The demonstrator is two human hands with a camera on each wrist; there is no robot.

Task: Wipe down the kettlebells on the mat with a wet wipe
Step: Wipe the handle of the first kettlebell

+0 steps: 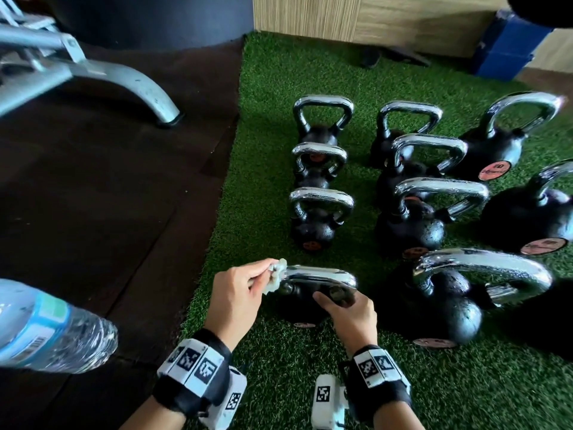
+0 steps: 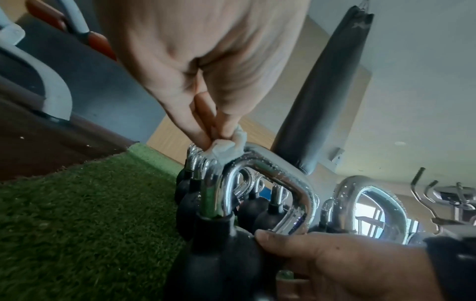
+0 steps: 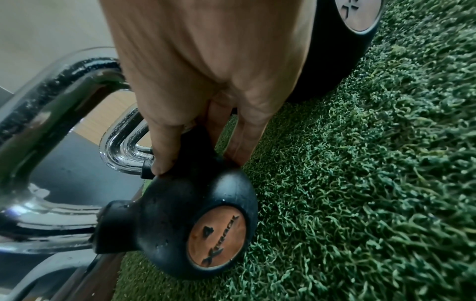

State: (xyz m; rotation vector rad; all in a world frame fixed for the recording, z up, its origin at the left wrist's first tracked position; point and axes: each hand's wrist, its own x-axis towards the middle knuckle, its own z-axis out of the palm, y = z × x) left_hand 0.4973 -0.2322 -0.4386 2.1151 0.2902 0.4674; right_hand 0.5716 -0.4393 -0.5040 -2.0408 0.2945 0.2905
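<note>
The nearest small black kettlebell [image 1: 297,302] with a chrome handle [image 1: 322,274] stands at the left front of the green mat [image 1: 266,169]. My left hand [image 1: 238,287] pinches a crumpled white wet wipe [image 1: 276,273] against the handle's left corner; the left wrist view shows the wipe [image 2: 226,149] pressed on the chrome bend [image 2: 273,163]. My right hand [image 1: 347,308] grips the kettlebell's right shoulder, thumb on the black body [image 3: 185,183]. An orange badge [image 3: 215,236] marked 4 faces the right wrist camera. Water drops cover the handles.
Several more kettlebells [image 1: 322,212] stand in rows behind and to the right, a larger one [image 1: 446,308] close beside my right hand. A plastic water bottle [image 1: 46,333] is at the lower left. A grey bench frame [image 1: 93,76] stands on the dark floor [image 1: 117,187].
</note>
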